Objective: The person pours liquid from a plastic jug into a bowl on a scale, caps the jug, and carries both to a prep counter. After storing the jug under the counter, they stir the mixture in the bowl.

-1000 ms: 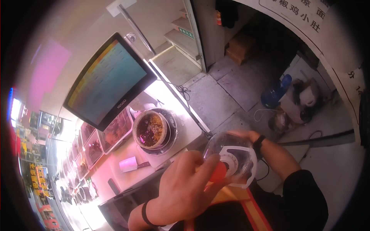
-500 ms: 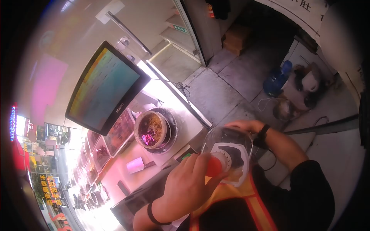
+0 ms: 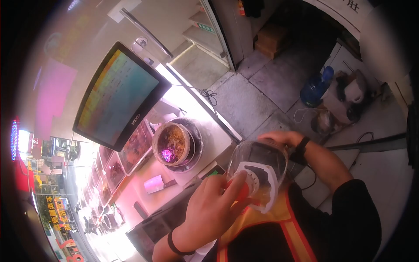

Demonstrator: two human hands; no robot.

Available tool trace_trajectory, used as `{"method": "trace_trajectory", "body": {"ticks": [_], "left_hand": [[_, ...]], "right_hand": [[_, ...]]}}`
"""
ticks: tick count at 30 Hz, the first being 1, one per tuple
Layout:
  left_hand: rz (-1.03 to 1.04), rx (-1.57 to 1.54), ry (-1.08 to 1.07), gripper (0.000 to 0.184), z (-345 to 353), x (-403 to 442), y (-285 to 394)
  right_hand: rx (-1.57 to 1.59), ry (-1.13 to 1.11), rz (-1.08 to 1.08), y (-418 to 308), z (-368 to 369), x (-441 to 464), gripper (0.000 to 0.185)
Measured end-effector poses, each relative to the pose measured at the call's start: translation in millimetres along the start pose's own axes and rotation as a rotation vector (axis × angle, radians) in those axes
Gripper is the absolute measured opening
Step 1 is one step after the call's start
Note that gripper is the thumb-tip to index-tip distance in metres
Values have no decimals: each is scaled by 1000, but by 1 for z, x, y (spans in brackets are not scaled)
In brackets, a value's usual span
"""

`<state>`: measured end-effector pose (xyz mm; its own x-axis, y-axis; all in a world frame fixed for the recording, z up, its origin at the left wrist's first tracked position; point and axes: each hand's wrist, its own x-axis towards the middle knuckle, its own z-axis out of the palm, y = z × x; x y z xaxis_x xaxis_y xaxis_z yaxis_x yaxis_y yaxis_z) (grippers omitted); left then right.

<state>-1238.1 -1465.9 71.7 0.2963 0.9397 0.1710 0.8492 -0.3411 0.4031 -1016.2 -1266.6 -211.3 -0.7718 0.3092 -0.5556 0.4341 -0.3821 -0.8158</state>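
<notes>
A clear plastic jug (image 3: 239,150) with a white handle (image 3: 271,192) is held tilted in front of my body, its neck toward my left hand. My left hand (image 3: 214,203) has its fingers closed around the red cap (image 3: 242,190) at the jug's neck, where a white ribbed collar (image 3: 252,179) shows. At the far side of the jug, my right hand (image 3: 281,138) holds its base end; some of those fingers are hidden behind the plastic. The jug's contents are hard to make out.
On the counter to the left stands a round tub (image 3: 173,143) of dark, oily sauce-like food. Behind it are a monitor (image 3: 122,96) and food trays (image 3: 135,146). A cleaver-like blade (image 3: 153,184) lies nearby. A blue water bottle (image 3: 312,91) stands on the floor.
My left hand's fingers have shifted slightly around the red cap. The jug stays in nearly the same place, and the head view has moved a little.
</notes>
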Motion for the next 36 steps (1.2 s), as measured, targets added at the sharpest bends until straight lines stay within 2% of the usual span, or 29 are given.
{"method": "trace_trajectory", "body": {"ticks": [1,3,4,7,9,11,13,14,15,17,20,22,24,25,27,29,31,36], "left_hand": [[-1,-1,-1,68,-4,0,0],[-38,81,-9,52,-13,2,4],[-41,81,-7,52,-10,1,2],[-32,53,-37,60,-4,-4,-2],[103,66,-97,52,-10,0,-2],[109,136,-151,46,-12,-1,-5],[220,188,-187,45,-13,0,-6],[287,246,-171,44,-15,-1,-6],[269,251,-160,44,-15,-2,-7],[411,264,-107,46,-15,-2,-9],[398,198,-68,48,-18,-2,-16],[387,149,-52,49,-21,-2,-18],[226,77,49,47,-23,-2,-12],[223,77,54,47,-20,-5,-13],[82,179,-92,45,-12,-12,-17],[101,155,-94,44,-11,-10,-19],[120,132,-101,43,-16,-6,-23],[306,122,-100,46,-16,-5,-33]], "right_hand": [[1,0,1,-3,0,0,40],[178,31,173,-12,1,-1,41],[175,29,174,-8,-1,1,41],[-36,63,110,-3,-6,11,42],[-4,23,-59,-7,-2,6,39],[-68,-16,-99,-4,-4,7,39],[-129,-40,-140,-1,-6,12,39],[-93,-25,-97,1,-7,13,39],[-128,-25,-119,4,-9,16,39],[-199,-23,-164,11,-14,22,38],[-132,-32,-167,13,-17,30,38],[243,-54,63,1,-9,24,38],[264,-58,71,6,-11,26,38],[287,-61,75,7,-12,28,38],[296,-64,90,5,-11,27,38],[310,-67,102,2,-9,27,38],[176,-67,-26,-1,-4,27,38],[290,-119,19,-13,2,22,38]]}}
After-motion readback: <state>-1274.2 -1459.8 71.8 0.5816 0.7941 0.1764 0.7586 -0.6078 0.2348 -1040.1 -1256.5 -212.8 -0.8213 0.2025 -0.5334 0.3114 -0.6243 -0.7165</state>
